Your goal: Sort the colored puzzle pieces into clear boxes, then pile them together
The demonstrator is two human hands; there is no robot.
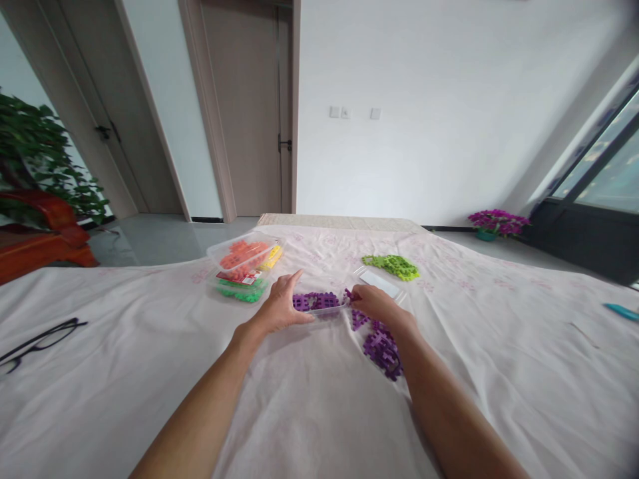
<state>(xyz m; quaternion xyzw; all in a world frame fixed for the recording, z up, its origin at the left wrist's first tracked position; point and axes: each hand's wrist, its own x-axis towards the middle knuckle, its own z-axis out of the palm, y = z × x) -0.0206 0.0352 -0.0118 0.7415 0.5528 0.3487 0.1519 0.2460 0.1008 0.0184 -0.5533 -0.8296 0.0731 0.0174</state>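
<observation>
My left hand (283,305) grips the left end of a clear plastic box (329,310), thumb along its near side. Purple interlocking plastic pieces (315,301) lie inside the box. At its right end, my right hand (373,303) pinches a small purple piece (348,295) between thumb and fingers. A loose pile of purple pieces (382,352) rests on the cloth, partly hidden by my right forearm. Behind my right hand lies a clear lid with a white label (378,283), partly covered by that hand.
Stacked clear boxes of orange pieces (244,258), yellow pieces (273,256) and green pieces (242,290) stand left. Lime-green pieces (392,266) lie back right. Glasses (44,338) rest far left and a blue object (628,311) far right on the creased white cloth (299,412).
</observation>
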